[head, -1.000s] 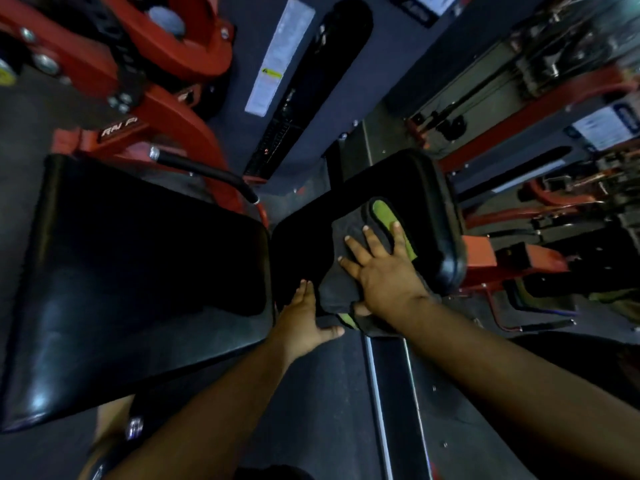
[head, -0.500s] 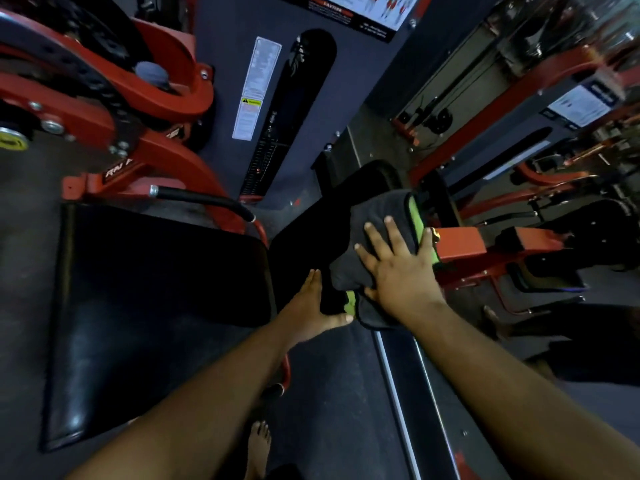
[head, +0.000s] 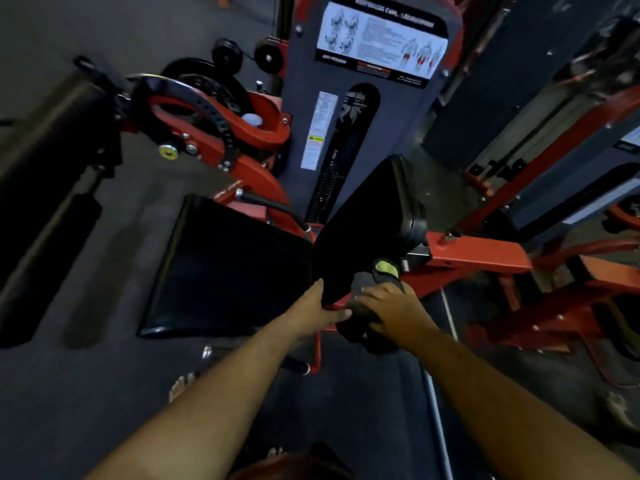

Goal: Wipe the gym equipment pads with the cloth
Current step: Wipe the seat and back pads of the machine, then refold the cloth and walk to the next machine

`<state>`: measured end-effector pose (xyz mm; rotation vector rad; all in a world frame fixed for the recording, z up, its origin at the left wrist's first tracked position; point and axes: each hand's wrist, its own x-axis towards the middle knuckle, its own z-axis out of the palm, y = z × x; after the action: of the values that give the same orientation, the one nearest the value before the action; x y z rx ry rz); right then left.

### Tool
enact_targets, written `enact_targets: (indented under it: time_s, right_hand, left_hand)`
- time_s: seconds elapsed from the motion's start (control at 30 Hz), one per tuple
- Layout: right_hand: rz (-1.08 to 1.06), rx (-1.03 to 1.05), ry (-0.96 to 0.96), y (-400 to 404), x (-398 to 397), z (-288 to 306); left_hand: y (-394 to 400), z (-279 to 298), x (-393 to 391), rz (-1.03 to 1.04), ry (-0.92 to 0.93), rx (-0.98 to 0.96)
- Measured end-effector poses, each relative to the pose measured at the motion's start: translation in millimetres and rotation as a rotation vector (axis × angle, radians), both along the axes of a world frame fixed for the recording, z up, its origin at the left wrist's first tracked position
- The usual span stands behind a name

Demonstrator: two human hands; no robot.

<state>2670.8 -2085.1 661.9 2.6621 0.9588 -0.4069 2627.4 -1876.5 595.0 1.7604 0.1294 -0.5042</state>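
Both pads look like black vinyl: the seat pad (head: 228, 268) is smooth with a bit of gloss at the edges, the back pad (head: 377, 223) shiny on its rounded end. The cloth (head: 367, 285) is soft dark fabric with a lime-green patch. The frame (head: 478, 259) is red painted metal, semi-gloss. The placard (head: 381, 39) is a printed sticker, slightly glossy.

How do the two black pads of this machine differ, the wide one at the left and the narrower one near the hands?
The wide left pad is a broad panel with nothing on it; the narrower pad stands tilted, its far end raised. Neither hand touches the wide pad, while the left hand rests at the narrower pad's near edge and the right hand presses the cloth there. Both are glossy black on a red frame.
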Motion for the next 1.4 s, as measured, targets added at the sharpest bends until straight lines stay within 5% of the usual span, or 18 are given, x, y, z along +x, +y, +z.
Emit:
enact_targets:
  time_s: [0.27,0.43,0.67,0.87,1.0,1.4]
  right_hand:
    - [-0.078,0.560,0.078,72.8,-69.9,3.5]
    - [-0.057,0.665,0.188,140.1,-95.1,17.6]
    - [0.171,0.924,0.360,266.8,-174.3,39.4]
    - [0.363,0.913,0.565,390.3,-262.6,45.3]
    - [0.420,0.870,0.756,472.6,-316.9,52.7]
    - [0.438,0.802,1.409,660.2,-448.1,82.8]
  left_hand:
    - [56.4,53.8,-108.3,0.174,-0.016,0.152]
    - [111.9,88.6,-160.9,0.484,-0.129,0.194]
    - [202.6,124.2,-245.9,1.017,-0.114,-0.144]
    - [301.6,145.9,-355.8,1.262,-0.145,-0.362]
    - [357.6,163.1,-433.1,1.204,-0.172,-0.268]
    - [491.0,200.1,-575.8,1.535,-0.182,0.043]
